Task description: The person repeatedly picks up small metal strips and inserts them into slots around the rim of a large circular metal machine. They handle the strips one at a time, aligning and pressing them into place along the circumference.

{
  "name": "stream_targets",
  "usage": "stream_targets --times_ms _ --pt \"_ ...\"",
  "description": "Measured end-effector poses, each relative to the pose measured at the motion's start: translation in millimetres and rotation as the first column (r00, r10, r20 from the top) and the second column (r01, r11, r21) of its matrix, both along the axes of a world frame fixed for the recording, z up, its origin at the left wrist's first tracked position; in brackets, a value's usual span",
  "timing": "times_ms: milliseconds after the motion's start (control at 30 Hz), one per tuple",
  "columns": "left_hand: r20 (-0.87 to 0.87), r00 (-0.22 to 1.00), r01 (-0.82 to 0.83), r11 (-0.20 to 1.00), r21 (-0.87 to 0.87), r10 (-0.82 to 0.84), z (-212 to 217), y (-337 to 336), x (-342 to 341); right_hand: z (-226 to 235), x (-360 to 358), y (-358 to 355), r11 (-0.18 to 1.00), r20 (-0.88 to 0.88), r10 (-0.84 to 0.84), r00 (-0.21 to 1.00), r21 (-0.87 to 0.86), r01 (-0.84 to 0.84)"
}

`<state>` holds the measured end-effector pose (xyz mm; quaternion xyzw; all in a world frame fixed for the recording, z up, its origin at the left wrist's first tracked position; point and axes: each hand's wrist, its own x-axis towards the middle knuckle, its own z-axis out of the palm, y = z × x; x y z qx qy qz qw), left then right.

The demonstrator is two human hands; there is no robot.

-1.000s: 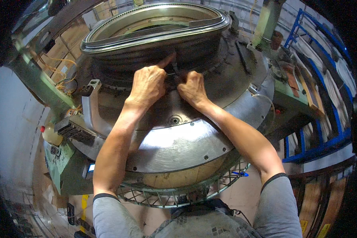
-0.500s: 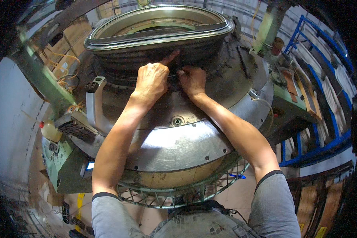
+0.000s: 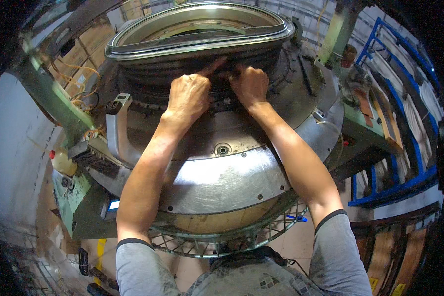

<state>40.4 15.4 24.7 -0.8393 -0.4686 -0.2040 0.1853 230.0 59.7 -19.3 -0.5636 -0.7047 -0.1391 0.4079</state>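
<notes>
A large round metal machine (image 3: 222, 177) with a shiny flat plate fills the middle. On top sits a dark ribbed drum (image 3: 153, 79) under a grey metal ring (image 3: 197, 37). My left hand (image 3: 190, 96) rests on the drum's ribbed side, its index finger stretched up and right toward the ring. My right hand (image 3: 251, 84) is curled beside it, fingers pressed into the same dark ribs. What lies under the fingers is hidden. Both forearms reach up from the lower edge.
A green machine frame (image 3: 71, 192) with a dark connector block stands at the left, with a small yellowish bottle (image 3: 61, 160) beside it. Blue metal racking (image 3: 404, 143) runs along the right. A wire guard ring (image 3: 222, 239) circles the machine's base near my body.
Both hands have stayed together on the ribbed drum; the view has shifted slightly closer and the left index finger still points up toward the ring.
</notes>
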Motion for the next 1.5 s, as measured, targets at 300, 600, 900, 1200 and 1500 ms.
stream_targets --times_ms 300,600,900,1200,1500 --pt "0.081 0.986 0.140 0.986 0.091 -0.147 -5 9 -6 7 -11 -5 0.964 -0.320 0.186 0.929 -0.123 -0.236" --pt "0.067 0.997 0.054 0.997 -0.051 -0.050 7 -4 -8 14 -13 -8 0.584 -0.989 0.125 0.080 0.008 -0.812" --pt "0.047 0.997 0.069 0.997 -0.021 -0.068 2 -1 -9 9 -3 -2 0.601 -0.983 0.130 0.132 -0.028 -0.799" --pt "0.171 0.915 0.315 0.912 0.264 -0.366 5 2 -15 -19 0 17 0.355 -0.980 0.183 -0.082 0.144 -0.924" --pt "0.264 0.817 0.366 0.815 0.450 -0.512 7 -9 1 -3 10 -4 0.726 -0.598 0.364 0.714 -0.297 -0.620"
